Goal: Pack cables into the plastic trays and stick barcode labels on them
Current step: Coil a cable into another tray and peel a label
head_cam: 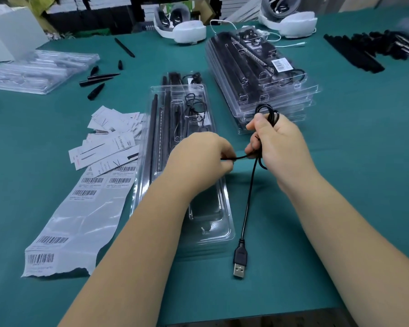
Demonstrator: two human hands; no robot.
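Both hands hold one black USB cable [248, 204] above the green table. My right hand [276, 147] grips a bunched coil of it, with loops sticking out above the fist. My left hand [203, 156] pinches a short stretch of the same cable just left of that. The free end hangs down, and its USB plug [240, 261] rests on the cloth. Under my left forearm lies an open clear plastic tray [213, 223] holding long black bars and a thin coiled wire. A strip of barcode labels [80, 208] lies to its left.
A stack of packed clear trays [260, 74], the top one bearing a barcode label, stands behind my right hand. Paper cards [109, 142] lie left of the tray, empty trays [33, 72] far left, loose black parts [99, 79] nearby, black bars [364, 50] far right, white headsets [182, 27] at the back.
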